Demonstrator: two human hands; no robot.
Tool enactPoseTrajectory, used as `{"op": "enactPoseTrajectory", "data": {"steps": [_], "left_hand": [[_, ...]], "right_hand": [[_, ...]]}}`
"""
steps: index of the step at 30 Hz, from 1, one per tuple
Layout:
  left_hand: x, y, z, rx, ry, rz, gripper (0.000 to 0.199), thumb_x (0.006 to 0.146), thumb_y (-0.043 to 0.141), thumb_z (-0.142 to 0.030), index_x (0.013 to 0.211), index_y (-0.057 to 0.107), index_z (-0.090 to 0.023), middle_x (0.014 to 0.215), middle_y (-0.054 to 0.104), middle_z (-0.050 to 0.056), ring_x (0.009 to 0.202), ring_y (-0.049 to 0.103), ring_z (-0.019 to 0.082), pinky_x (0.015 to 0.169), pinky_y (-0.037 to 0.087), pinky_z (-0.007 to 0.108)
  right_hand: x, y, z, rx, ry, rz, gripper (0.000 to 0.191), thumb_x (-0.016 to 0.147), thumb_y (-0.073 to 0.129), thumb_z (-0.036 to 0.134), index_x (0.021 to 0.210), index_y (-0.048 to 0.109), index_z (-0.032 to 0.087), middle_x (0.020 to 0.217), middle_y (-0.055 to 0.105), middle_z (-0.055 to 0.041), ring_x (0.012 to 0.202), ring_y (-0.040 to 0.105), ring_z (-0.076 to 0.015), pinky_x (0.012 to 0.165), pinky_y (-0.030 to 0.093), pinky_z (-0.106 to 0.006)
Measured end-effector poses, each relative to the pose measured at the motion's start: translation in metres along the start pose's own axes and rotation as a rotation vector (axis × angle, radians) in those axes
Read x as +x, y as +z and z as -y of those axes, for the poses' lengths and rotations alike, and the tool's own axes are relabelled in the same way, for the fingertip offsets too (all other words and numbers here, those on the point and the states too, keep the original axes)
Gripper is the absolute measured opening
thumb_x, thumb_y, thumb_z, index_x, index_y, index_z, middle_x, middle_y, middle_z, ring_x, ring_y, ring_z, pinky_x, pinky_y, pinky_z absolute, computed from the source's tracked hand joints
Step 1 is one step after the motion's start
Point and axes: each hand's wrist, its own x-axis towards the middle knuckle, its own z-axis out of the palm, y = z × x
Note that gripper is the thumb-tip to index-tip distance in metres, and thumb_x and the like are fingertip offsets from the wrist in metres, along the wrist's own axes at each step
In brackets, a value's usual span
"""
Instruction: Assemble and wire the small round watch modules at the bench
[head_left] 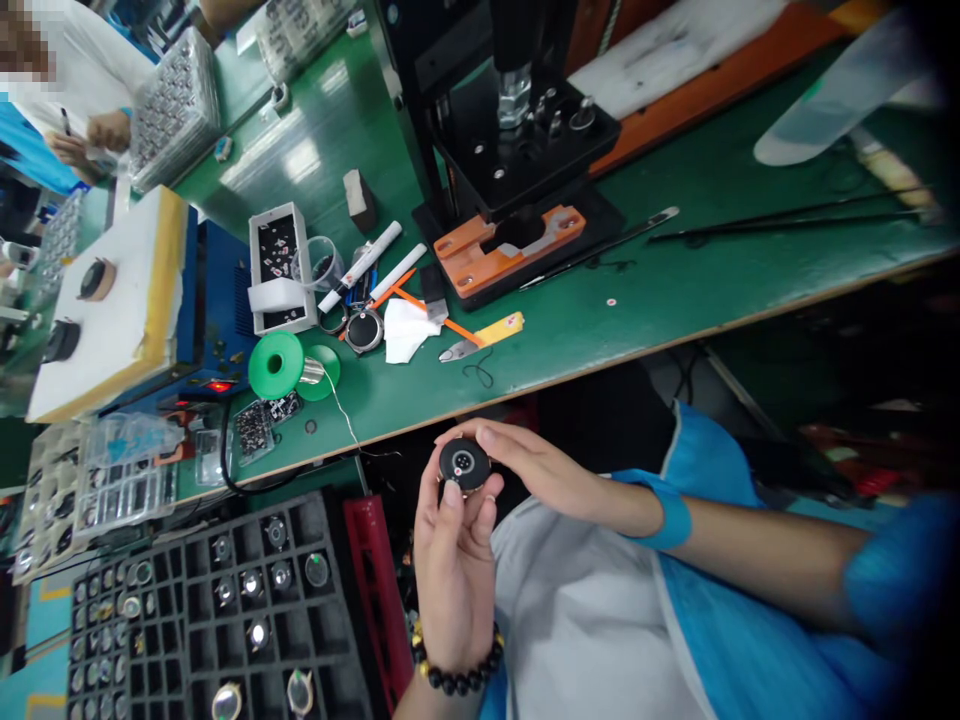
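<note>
Nearer the person than the black press (517, 150), the left hand (454, 570) holds a round dark watch (469, 470), the right hand (547, 475) at its rim. On the green worktop (570, 350), left of the press, lie white markers (360, 268) and a green spool (262, 372); right of it, black tweezers (780, 222).

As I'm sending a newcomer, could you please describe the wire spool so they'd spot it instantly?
On the green bench, find the blue box with the red light. The spool sits beside it, toward the bench's front edge. Unlike its neighbours, it has green discs and trailing wire.
</note>
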Motion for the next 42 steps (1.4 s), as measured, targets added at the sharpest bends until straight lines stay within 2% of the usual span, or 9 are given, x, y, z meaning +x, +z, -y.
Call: {"op": "enactPoseTrajectory", "data": {"steps": [10,19,28,42], "left_hand": [[-0.001,0.002,0.0,0.03,0.011,0.009,0.049,0.082,0.089,-0.03,0.129,0.073,-0.028,0.135,0.071,0.006,0.1,0.079,0.019,0.084,0.063,0.016],[0.003,-0.007,0.013,0.067,0.065,0.011,0.055,0.079,0.092,-0.032,0.131,0.071,-0.031,0.13,0.074,0.006,0.098,0.08,0.02,0.078,0.064,0.016],[0.013,-0.011,0.025,-0.001,0.121,0.101,0.046,0.079,0.092,-0.031,0.122,0.075,-0.036,0.12,0.078,0.003,0.091,0.081,0.018,0.066,0.06,0.008],[0.015,-0.014,0.024,0.055,0.088,0.028,0.058,0.075,0.094,-0.036,0.127,0.069,-0.031,0.12,0.077,0.007,0.092,0.081,0.022,0.063,0.062,0.013]], "right_hand": [[-0.002,0.0,-0.002,0.011,0.004,-0.008,0.049,0.109,0.043,0.054,0.128,0.072,0.02,0.125,0.073,-0.0076,0.115,0.067,-0.021,0.111,0.048,-0.036],[-0.003,-0.003,0.001,-0.004,0.015,0.026,0.049,0.11,0.041,0.054,0.126,0.073,0.02,0.125,0.073,-0.0069,0.116,0.066,-0.0208,0.112,0.046,-0.036],[-0.002,-0.006,-0.001,0.001,0.005,0.08,0.05,0.109,0.042,0.056,0.126,0.072,0.02,0.121,0.073,-0.0065,0.113,0.066,-0.019,0.103,0.049,-0.031],[-0.001,-0.006,-0.002,-0.024,0.018,0.074,0.051,0.109,0.043,0.057,0.129,0.072,0.02,0.123,0.073,-0.0076,0.116,0.066,-0.021,0.108,0.049,-0.036]]}}
